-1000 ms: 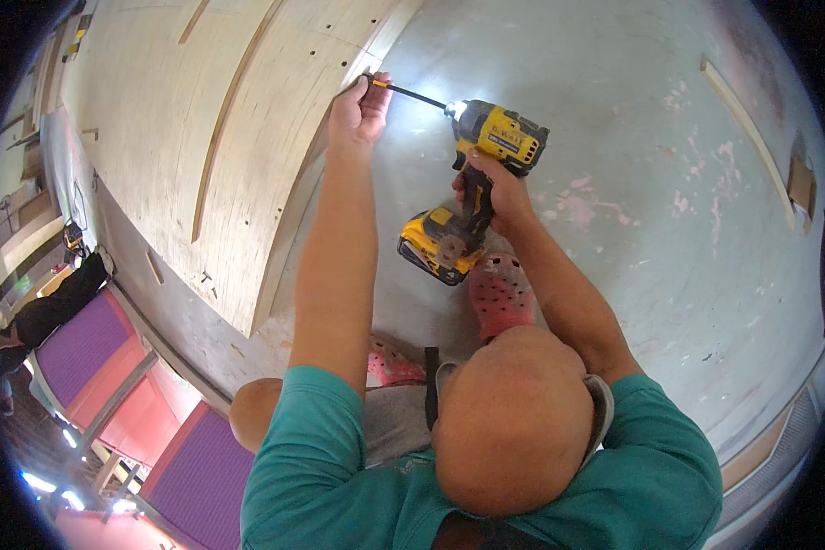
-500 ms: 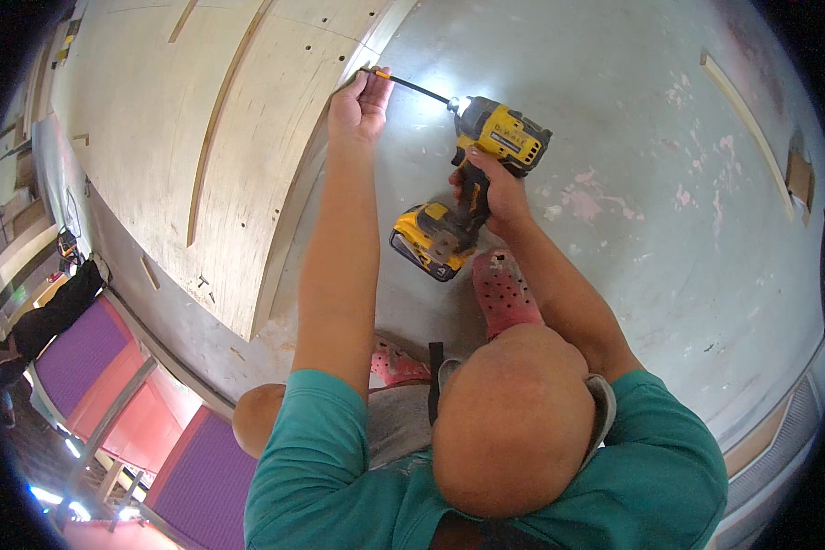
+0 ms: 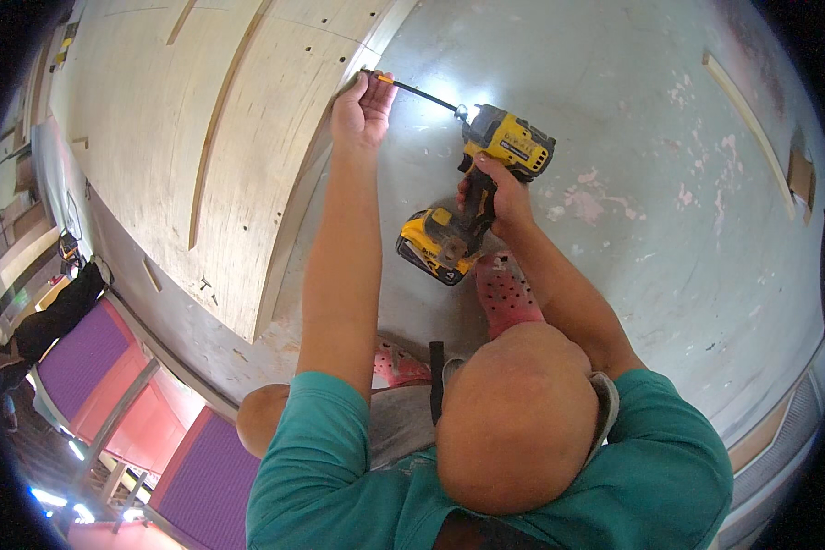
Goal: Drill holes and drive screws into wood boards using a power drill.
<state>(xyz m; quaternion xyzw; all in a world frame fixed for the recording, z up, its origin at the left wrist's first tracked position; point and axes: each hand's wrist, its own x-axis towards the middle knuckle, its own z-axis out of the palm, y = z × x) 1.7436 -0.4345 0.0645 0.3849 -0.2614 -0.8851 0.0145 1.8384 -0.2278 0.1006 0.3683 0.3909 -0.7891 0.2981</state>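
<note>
Yellow and black plastic forms the housing of the cordless drill driver point(image 3: 490, 183), which sits above the grey concrete floor point(image 3: 614, 92). Its battery pack point(image 3: 435, 245) points down toward the person, and its work light is lit at the nose. A long black bit extension point(image 3: 422, 93) runs from the chuck up and to the left, ending at the edge of the plywood panel point(image 3: 202, 137).

Right hand point(image 3: 493, 194): closed around the drill driver's grip, fingers wrapped fully, holding the tool with its nose aimed at the panel edge.

Left hand point(image 3: 362, 110): raised with the arm extended, fingers curled narrowly around the far end of the bit extension, where a short yellow-orange section shows. The fingertips sit just beside the panel edge. Whether a screw is held there cannot be told.

The plywood panel lies flat on the floor and carries raised wooden strips point(image 3: 213, 165) and small drilled holes. A thin edge strip point(image 3: 325, 156) runs along the side nearest the left hand.

The person wears a teal shirt and crouches on the floor; two pink perforated clogs point(image 3: 504, 293) show beneath the arms, one directly below the battery pack. Purple and pink panels point(image 3: 92, 357) stand at lower left. A wooden batten point(image 3: 747, 110) lies on the floor at upper right, well apart from the hands.
</note>
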